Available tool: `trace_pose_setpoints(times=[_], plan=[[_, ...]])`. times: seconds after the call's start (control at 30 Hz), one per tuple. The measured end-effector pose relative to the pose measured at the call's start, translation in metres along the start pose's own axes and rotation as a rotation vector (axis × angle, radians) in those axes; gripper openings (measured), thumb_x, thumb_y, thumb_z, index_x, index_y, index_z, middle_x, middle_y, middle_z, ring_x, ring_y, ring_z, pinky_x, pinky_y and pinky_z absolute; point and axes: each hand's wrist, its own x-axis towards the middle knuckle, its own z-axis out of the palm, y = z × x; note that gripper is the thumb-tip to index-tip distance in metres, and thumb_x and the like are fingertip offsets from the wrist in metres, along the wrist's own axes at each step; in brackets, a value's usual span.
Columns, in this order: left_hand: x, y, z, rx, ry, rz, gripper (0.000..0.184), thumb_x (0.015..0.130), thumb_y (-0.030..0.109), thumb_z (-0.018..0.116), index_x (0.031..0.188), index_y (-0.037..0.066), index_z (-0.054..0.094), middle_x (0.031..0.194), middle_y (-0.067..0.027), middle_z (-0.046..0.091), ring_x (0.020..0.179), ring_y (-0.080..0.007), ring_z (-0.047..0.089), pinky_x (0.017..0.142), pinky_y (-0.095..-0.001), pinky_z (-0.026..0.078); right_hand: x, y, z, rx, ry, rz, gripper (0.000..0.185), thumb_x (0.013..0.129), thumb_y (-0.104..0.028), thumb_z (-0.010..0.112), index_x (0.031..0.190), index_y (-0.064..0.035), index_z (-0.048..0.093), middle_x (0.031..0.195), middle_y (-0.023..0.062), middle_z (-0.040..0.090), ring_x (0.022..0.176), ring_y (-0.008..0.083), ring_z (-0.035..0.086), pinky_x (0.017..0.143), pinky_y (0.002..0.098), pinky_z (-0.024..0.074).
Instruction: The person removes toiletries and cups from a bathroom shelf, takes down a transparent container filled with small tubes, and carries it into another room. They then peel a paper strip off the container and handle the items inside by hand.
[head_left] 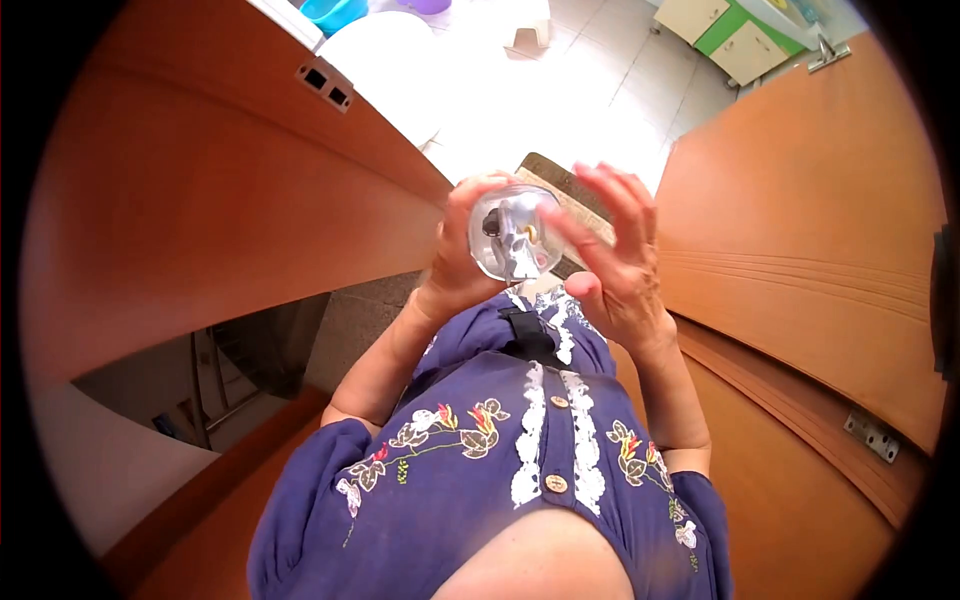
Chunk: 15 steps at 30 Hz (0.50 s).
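My left hand [455, 250] is wrapped around the side of a clear, round-mouthed container [478, 258], seen from above at chest height. Inside it lie small things: a black piece [492, 222], a shiny silvery piece [513, 248] and a small yellowish bit [530, 234]. I cannot make out their kinds. My right hand [622, 268] is just to the right of the container, fingers spread and slightly blurred, with nothing in its grasp. Its index fingertip overlaps the container's right rim; whether it touches cannot be told.
A wooden door [800, 200] stands on the right, and a wooden panel with a metal strike plate [326, 88] on the left. Beyond are a tiled floor [590, 75], a white stool [528, 40], a blue basin [335, 14] and a green-and-cream cabinet [740, 45]. A mat [570, 190] lies below the hands.
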Motion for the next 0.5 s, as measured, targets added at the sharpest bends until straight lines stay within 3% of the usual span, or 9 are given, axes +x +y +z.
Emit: trace_pose_setpoints(times=[0.03,0.2,0.37,0.5], plan=[[0.0,0.003,-0.002,-0.061,-0.003,-0.027,0.082,0.055,0.012,0.082,0.118,0.005,0.031,0.112,-0.0143,0.044,0.103,-0.0238,0.048,0.086,-0.0338,0.042,-0.004,0.0,0.004,0.015,0.062,0.05,0.059,0.085,-0.056,0.031,0.11,-0.0099,0.058,0.12,0.0135,0.044,0.113,0.0316,0.037,0.097,0.0432,0.0276],[-0.012,-0.013,0.003,-0.334,-0.033,-0.097,0.086,0.053,0.013,0.083,0.12,0.005,0.03,0.112,-0.0134,0.043,0.105,-0.0232,0.046,0.089,-0.0364,0.041,-0.021,0.005,0.008,0.272,0.228,0.192,0.065,0.088,-0.054,0.025,0.105,-0.0002,0.058,0.117,0.0184,0.046,0.11,0.0298,0.042,0.092,0.0404,0.0343],[-0.023,-0.011,-0.011,-0.41,-0.017,0.062,0.081,0.055,0.012,0.08,0.117,0.007,0.029,0.108,-0.0147,0.045,0.101,-0.0263,0.048,0.088,-0.0392,0.041,-0.042,-0.014,0.031,0.334,0.343,0.293,0.066,0.09,-0.05,0.021,0.102,0.0022,0.059,0.113,0.0197,0.048,0.105,0.029,0.047,0.089,0.0413,0.0372],[0.0,-0.006,0.063,-0.483,0.047,0.226,0.08,0.056,0.011,0.081,0.117,0.008,0.028,0.106,-0.0144,0.047,0.1,-0.027,0.049,0.086,-0.0394,0.041,-0.091,0.03,-0.002,0.355,0.449,0.389,0.065,0.091,-0.049,0.019,0.1,0.0024,0.059,0.111,0.0202,0.049,0.105,0.029,0.047,0.088,0.0411,0.0378]])
